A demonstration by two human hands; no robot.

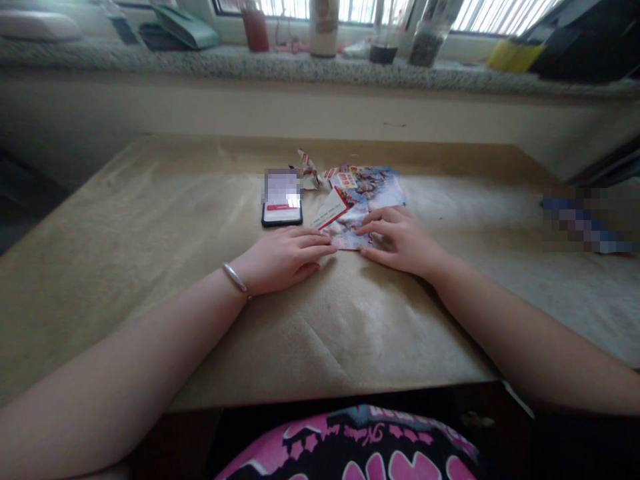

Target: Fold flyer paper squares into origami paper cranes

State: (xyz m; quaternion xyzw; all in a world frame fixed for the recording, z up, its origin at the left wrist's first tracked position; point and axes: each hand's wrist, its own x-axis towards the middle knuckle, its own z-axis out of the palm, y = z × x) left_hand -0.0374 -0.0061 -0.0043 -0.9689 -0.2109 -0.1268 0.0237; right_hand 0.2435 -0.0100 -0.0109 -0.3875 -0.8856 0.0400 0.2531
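A colourful printed paper sheet [383,185] lies on the table between and beyond my hands, with a fold or second piece nearer to me. On it rests a white slip with a red edge [330,209], set at a slant. My left hand [287,259] lies flat, its fingertips at the paper's near left corner. My right hand [400,240] rests with spread, slightly bent fingers on the paper's right edge. Just beyond my left hand is a phone [283,207] with its screen lit. Behind the slip sits a crumpled, twisted piece of printed paper [311,172].
A beige cloth [175,267] covers the table. At the far right lies a blurred blue strip [585,223]. Along the stone windowsill [280,72] stand a red container [255,28], a tall bottle [324,27], a dark-based cup [384,50] and a yellow object [515,55].
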